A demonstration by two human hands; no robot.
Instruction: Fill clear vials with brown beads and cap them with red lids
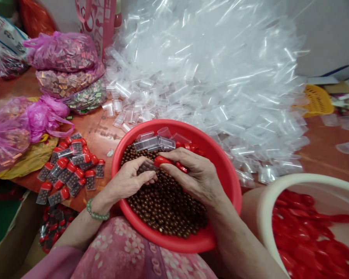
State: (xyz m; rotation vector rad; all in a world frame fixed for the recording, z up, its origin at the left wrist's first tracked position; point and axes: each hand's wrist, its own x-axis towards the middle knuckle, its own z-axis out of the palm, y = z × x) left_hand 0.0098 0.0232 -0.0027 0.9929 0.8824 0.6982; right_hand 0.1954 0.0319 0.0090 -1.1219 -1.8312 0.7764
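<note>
Over a red basin [235, 186], my left hand [133, 176] has its fingers closed round a clear plastic container [146, 167] with dark balls inside. Thumb and fingers of my right hand [194, 172] pinch a red cap [162, 161] at the container's open end. Another red cap [181, 167] shows under the right fingers. Brown balls [168, 211] fill the lower part of the basin. Clear empty containers [147, 143] lie on them near the far rim, with more red caps [196, 148] beside them, partly behind my right hand.
Clear containers are heaped [209, 69] behind the basin. Filled, red-capped containers [71, 170] lie on the table [90, 126] at left, above an open carton [14, 232] holding more. Pink bags [65, 52] stand farther back. A cream tub [267, 209] of red pieces is at right.
</note>
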